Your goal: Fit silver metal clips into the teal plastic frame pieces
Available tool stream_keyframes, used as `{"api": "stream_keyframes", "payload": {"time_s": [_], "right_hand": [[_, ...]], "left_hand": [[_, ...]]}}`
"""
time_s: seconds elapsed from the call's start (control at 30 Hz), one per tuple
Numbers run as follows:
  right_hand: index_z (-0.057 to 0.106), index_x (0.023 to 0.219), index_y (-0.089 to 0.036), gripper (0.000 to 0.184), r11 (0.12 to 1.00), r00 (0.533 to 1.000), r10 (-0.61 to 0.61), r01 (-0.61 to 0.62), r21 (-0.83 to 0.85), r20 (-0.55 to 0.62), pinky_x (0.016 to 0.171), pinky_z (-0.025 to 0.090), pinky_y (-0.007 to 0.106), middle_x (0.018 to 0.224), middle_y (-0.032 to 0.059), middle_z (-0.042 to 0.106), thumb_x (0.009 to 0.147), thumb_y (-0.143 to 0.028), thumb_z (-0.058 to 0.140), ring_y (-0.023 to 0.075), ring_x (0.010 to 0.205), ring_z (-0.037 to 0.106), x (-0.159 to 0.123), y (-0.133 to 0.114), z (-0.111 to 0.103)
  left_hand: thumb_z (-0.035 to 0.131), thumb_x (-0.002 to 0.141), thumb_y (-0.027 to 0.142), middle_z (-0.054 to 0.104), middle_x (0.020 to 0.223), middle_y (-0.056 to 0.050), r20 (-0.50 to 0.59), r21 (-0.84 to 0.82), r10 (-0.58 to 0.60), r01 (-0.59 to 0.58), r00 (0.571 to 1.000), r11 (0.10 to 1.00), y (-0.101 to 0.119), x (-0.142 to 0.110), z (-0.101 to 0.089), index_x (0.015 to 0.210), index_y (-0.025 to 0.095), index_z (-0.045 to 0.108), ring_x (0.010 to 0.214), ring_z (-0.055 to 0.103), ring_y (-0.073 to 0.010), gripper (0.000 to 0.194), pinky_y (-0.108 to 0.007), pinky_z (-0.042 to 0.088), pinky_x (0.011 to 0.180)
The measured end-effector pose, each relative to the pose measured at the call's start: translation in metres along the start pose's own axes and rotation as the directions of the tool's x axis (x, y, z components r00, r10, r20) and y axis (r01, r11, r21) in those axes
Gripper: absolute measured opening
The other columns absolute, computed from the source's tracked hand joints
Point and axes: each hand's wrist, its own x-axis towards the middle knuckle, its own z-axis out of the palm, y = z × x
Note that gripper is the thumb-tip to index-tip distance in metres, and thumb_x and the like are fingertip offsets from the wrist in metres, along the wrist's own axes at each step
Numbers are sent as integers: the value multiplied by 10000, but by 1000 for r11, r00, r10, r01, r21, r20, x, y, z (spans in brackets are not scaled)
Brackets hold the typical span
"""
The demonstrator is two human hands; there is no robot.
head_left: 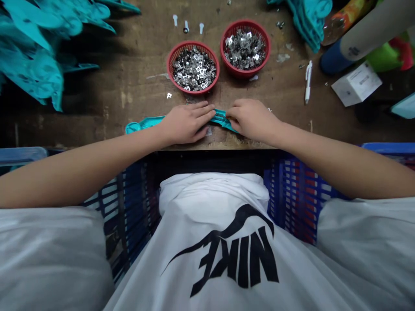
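A long, narrow teal plastic piece point(149, 122) with a rounded left end lies near the table's front edge. My left hand point(188, 122) rests across its middle, fingers stretched out flat and thumb apart on the near side. Over the piece's right part, my right hand point(253, 119) is closed in a pinch, its fingertips against the teal surface. Something small and dark reddish shows at those fingertips, too small to make out. Beyond the hands stand two red baskets of small shiny metal pieces, the left basket point(170, 74) and the right basket point(223, 58).
Teal plastic pieces point(35, 56) are heaped at the left, with more point(306, 21) at the back right. A white pen point(308, 82), a small white box point(356, 84) and a bottle point(333, 28) lie on the right. Blue crates point(292, 190) flank my lap.
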Motion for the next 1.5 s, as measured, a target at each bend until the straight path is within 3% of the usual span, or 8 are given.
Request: {"api": "stream_keyframes", "payload": {"time_s": [0.27, 0.47, 0.73, 0.93, 1.1, 1.23, 1.33, 1.5], "right_hand": [[922, 1227, -156, 371, 1000, 998, -26, 26, -8, 61, 913, 452, 449, 1173, 219, 847, 1156, -189, 560, 361, 1021, 703, 4, -2, -7], [918, 1238, -142, 376, 1000, 996, -24, 25, -13, 88, 920, 456, 446, 1195, 218, 849, 1168, -186, 550, 359, 1051, 712, 6, -2, -7], [910, 1237, -119, 348, 1000, 999, 8, -7, -2, 40, 921, 451, 447, 1173, 227, 847, 1158, -218, 586, 366, 1033, 711, 2, 1, -4], [923, 1225, -127, 381, 999, 998, 31, -32, 19, 49, 923, 448, 461, 1176, 218, 833, 1148, -209, 559, 361, 1021, 712, 3, 2, -2], [902, 1225, -127, 351, 999, 1000, 26, -27, -37, -6, 913, 446, 453, 1198, 234, 832, 1152, -178, 563, 369, 1068, 696, 3, -7, 8], [903, 1228, -93, 338, 997, 998, 58, -56, -59, 26, 891, 451, 455, 1204, 259, 833, 1114, -183, 598, 370, 1054, 701, 0, -4, -1], [917, 1172, -129, 299, 1000, 999, 25, -25, 10, 48, 871, 472, 453, 1149, 224, 850, 1072, -266, 671, 359, 1004, 707, -3, 14, -16], [909, 1204, -197, 302, 968, 989, 100, -73, 241, -105, 875, 536, 452, 1088, 149, 876, 1014, -336, 720, 322, 956, 738, -1, 37, -31]], "left_hand": [[571, 1138, 388, 722, 1818, -207, 24, -50, -30, 31, 999, 998, 2, 1, 0, 1750, 167, 761, 1781, 627, -437, 677, -675, 588, 1441], [517, 1171, 371, 655, 1875, -232, 99, -55, -38, 44, 994, 998, 7, 3, -11, 1802, 110, 703, 1806, 591, -461, 708, -684, 536, 1489], [582, 1140, 378, 661, 1879, -209, 36, -68, 7, -4, 999, 998, -8, 0, 4, 1841, 130, 658, 1797, 600, -461, 747, -697, 554, 1470], [579, 1149, 404, 676, 1878, -177, 32, -87, -11, 14, 999, 996, -5, 2, 3, 1820, 175, 689, 1775, 629, -450, 718, -675, 560, 1462], [584, 1162, 404, 667, 1874, -217, 42, -78, -5, 9, 999, 997, -3, 4, 1, 1816, 126, 685, 1772, 625, -480, 718, -710, 541, 1476], [559, 1173, 397, 694, 1853, -201, 24, -76, 18, -16, 1000, 997, -7, 4, 1, 1779, 129, 710, 1757, 654, -422, 679, -628, 556, 1485], [547, 1177, 381, 676, 1868, -214, 24, -71, 20, -18, 1000, 997, -8, 3, 0, 1794, 116, 682, 1783, 628, -407, 686, -618, 553, 1489], [536, 1196, 392, 629, 1906, -229, 61, -37, 27, -25, 998, 999, -4, 3, -4, 1850, 114, 631, 1803, 598, -438, 717, -631, 544, 1491]]}}
